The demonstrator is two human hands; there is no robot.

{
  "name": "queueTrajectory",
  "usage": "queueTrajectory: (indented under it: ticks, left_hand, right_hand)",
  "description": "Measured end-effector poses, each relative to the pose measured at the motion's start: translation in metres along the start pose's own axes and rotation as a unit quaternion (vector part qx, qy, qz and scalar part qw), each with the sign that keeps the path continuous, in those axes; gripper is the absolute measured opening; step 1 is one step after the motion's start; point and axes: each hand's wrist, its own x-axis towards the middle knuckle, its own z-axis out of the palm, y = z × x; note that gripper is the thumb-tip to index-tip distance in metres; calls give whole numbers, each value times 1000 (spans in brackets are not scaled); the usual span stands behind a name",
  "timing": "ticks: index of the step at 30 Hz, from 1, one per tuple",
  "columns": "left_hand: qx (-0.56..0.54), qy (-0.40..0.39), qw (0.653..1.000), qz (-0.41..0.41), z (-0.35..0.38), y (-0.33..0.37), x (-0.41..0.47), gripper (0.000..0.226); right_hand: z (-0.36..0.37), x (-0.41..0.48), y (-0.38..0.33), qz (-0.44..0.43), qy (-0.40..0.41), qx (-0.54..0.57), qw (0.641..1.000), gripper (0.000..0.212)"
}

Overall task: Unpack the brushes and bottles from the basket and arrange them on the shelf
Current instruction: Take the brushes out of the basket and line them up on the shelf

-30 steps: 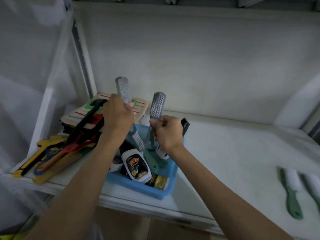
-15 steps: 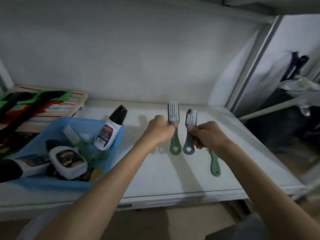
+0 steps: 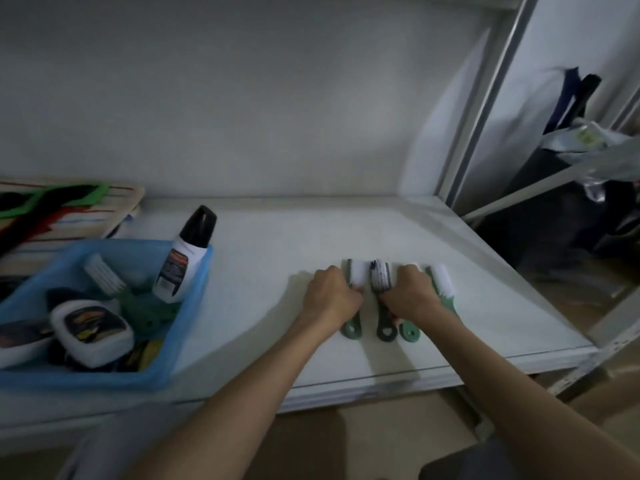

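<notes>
At the far left a striped board [image 3: 69, 209] lies on the shelf [image 3: 277, 244] with black, red and green pieces on top of it. Just in front of it sits the blue basket [image 3: 187, 299], near the shelf's front edge. Inside it a white bottle with a black cap [image 3: 183, 261] leans against the right wall, cap upward and sticking out above the rim. A second white bottle [image 3: 91, 329] lies on its side lower in the basket, and a brush with white bristles [image 3: 104, 273] and green handles are heaped between them. Another white container shows at the basket's left edge, cut off by the frame.

To the right, well apart from the basket, four green-handled brushes lie in a row on the shelf, handles toward the front edge. The left hand [image 3: 332, 299] has its grip closed on the first brush [image 3: 355, 277], knuckles up, the brush resting on the shelf. The right hand [image 3: 412, 296] is clenched on the second brush [image 3: 381, 277], which has dark-marked bristles. The third brush [image 3: 409, 330] lies mostly under the right hand, only its handle end clear. The fourth brush [image 3: 441, 280] lies just right of that hand. A grey upright post [image 3: 485, 109] stands at the shelf's right end.
</notes>
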Motion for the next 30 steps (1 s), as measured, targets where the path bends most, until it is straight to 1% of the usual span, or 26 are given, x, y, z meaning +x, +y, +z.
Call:
queueTrajectory:
  ticks: [2, 4, 8, 9, 11, 12, 14, 17, 19, 21, 23, 26, 28, 30]
  left_hand:
    - [15, 7, 1000, 17, -2, 3, -11, 36]
    - [17, 1, 999, 33, -4, 3, -19, 34]
    - [-10, 0, 999, 35, -34, 1, -27, 31]
    - [-12, 11, 999, 39, -49, -1, -28, 32]
    - [-20, 43, 998, 42, -90, -8, -28, 37]
    - [-30, 61, 997, 32, -114, -17, -26, 36]
    - [-53, 107, 993, -8, -162, -43, -22, 33]
    - [-13, 179, 979, -95, -219, -102, -26, 25]
    - [68, 176, 969, -159, -239, -136, -35, 22]
    - [129, 141, 961, -199, -244, -159, -37, 26]
    - [151, 92, 959, -223, -238, -172, -30, 32]
    - [189, 43, 959, -209, -222, -181, -24, 23]
    - [238, 46, 953, -184, -213, -184, -25, 20]
    - [270, 67, 945, -172, -208, -187, -25, 27]
  right_hand:
    - [2, 3, 4, -6, 9, -54, 998, 35]
    - [2, 0, 4, -12, 15, -77, 997, 32]
    - [-5, -14, -17, -27, 49, -64, 996, 20]
    - [-6, -21, -27, -37, 62, -50, 996, 17]
    - [-4, -40, -52, -86, 90, -17, 992, 11]
    - [-1, -51, -68, -117, 94, -3, 989, 10]
    - [10, -72, -102, -179, 78, 23, 981, 14]
    - [34, -90, -156, -235, 35, 88, 967, 18]
    - [48, -93, -192, -261, 22, 122, 957, 20]
    - [59, -93, -227, -298, 1, 129, 946, 22]
    - [69, -89, -260, -338, -24, 105, 935, 23]
    - [88, -78, -305, -397, -76, 38, 914, 27]
    - [100, -75, -327, -414, -115, -40, 902, 25]
    - [107, -77, -342, -412, -155, -139, 887, 29]
